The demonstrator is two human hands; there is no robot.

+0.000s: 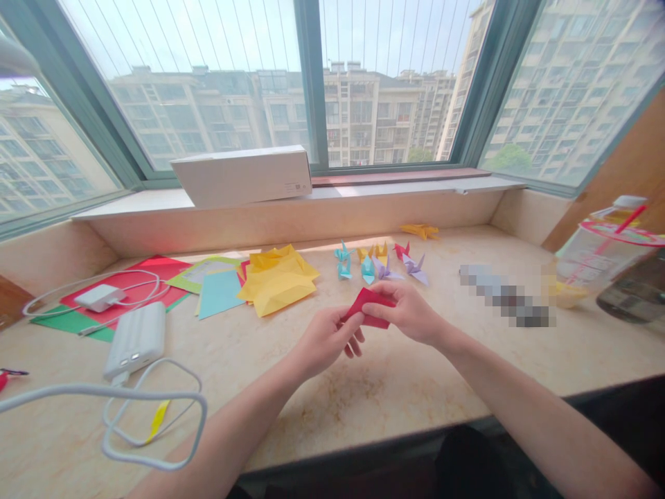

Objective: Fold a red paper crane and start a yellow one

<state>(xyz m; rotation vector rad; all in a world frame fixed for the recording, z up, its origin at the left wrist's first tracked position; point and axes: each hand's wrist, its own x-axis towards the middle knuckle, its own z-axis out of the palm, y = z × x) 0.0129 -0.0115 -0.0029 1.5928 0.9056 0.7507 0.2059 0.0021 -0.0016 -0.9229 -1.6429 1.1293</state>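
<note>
The single head-worn camera looks from above and behind the near edge of the marbled countertop (395, 395), facing forward and down across it to the teal-framed window (310, 90) beyond its far side. The left hand (326, 337) and right hand (410, 312) appear close, above the countertop's middle; apartment buildings (358, 111) stand far off, well beyond it.

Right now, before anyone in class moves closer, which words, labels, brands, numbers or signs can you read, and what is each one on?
None can be read with certainty.
White box: small print beside a square code, too small to read.
Clear plastic cup: pale lettering, too blurred to read.
Pixelated object: blurred out, so any text is hidden.
Red paper in the hands: no writing visible.
</note>
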